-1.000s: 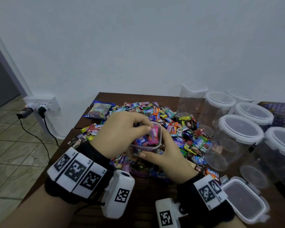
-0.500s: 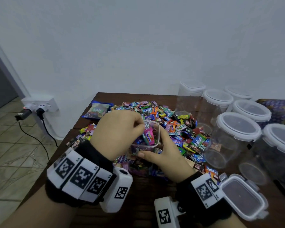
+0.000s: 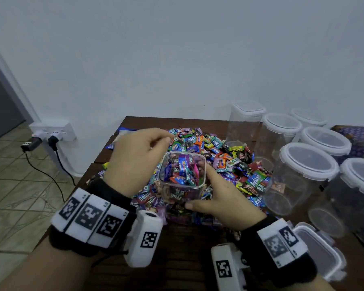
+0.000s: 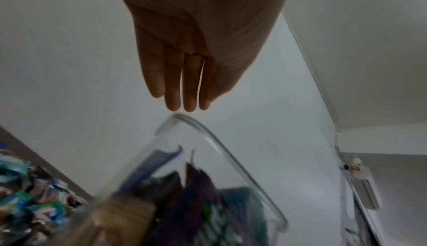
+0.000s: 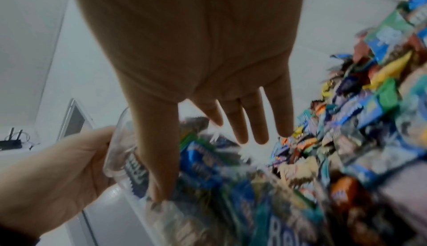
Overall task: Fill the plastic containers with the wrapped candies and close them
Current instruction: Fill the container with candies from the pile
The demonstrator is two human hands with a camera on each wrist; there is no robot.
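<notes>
Your right hand point(image 3: 220, 199) gripping the candy-filled square container point(image 3: 182, 175) at frame centre, your left hand point(image 3: 135, 162) hovering beside it, seemingly loose and empty.

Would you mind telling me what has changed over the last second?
The left hand has lifted off the square container, letting go of the pink candy, which now lies inside. The right hand still holds the container; the lid and lidded jars are unmoved.

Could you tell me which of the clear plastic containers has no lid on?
The square container in the right hand, full of candies; the others, at right, wear white lids.
</notes>
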